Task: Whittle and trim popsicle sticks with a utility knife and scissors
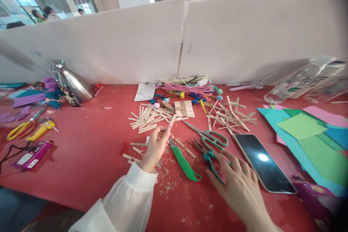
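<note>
My left hand [156, 146] pinches a flat wooden craft stick [172, 121] between thumb and fingertips, its free end pointing up and away. My right hand [237, 181] is closed loosely around the teal handles of a pair of pliers [209, 156], whose jaws point away to the left. Between the hands lies a green-handled knife [185, 161], its blade partly hidden by my left hand. Grey-green scissors [210, 137] rest just beyond the pliers. A loose stick [185, 148] lies beside the knife, and wood shavings [167, 181] are scattered around.
Craft sticks [148, 116] lie in a pile, with more [236, 114] at right. A bundled stack [184, 109] stands behind. A phone [265, 163], coloured paper [312, 134] and bottles [301, 79] are at right. A steel jug [76, 83] and purple glue gun [34, 156] are left.
</note>
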`<state>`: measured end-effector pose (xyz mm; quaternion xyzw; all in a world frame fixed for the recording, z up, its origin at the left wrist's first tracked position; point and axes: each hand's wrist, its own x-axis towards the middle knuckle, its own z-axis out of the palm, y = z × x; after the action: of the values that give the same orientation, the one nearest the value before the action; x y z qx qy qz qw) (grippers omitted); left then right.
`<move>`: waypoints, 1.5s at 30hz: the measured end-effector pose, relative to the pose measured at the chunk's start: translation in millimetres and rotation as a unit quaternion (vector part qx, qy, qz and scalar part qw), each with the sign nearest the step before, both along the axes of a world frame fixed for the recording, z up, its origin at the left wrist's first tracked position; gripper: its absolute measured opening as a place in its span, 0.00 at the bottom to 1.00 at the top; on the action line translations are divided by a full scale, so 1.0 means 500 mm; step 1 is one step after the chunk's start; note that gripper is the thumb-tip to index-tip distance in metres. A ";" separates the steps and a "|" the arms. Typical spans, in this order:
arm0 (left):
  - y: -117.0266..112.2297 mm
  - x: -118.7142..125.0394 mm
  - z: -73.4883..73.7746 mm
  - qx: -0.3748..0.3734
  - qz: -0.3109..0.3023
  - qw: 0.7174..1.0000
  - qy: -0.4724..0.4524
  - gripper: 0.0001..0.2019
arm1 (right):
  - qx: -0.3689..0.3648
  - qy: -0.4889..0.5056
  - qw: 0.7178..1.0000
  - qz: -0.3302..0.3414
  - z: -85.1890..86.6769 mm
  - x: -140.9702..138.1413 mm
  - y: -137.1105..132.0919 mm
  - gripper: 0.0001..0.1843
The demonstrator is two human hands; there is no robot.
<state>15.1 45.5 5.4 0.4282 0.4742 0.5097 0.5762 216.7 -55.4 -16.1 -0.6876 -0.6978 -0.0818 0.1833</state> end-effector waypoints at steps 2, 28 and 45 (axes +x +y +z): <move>-0.002 0.000 0.002 -0.006 -0.006 1.000 -0.019 0.10 | 0.002 0.037 0.998 0.044 0.013 -0.032 0.007 0.20; -0.001 -0.025 0.017 -0.150 -0.180 0.921 -0.312 0.09 | -0.168 0.306 0.927 0.136 0.039 -0.075 0.051 0.21; -0.023 -0.010 0.025 -0.024 -0.244 0.965 -0.091 0.09 | -0.115 0.452 0.869 0.166 0.097 -0.062 0.135 0.14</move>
<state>10.0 34.1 17.7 0.4686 0.3126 0.3791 0.7341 185.8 12.0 32.4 -0.5393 -0.6474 0.3504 0.4090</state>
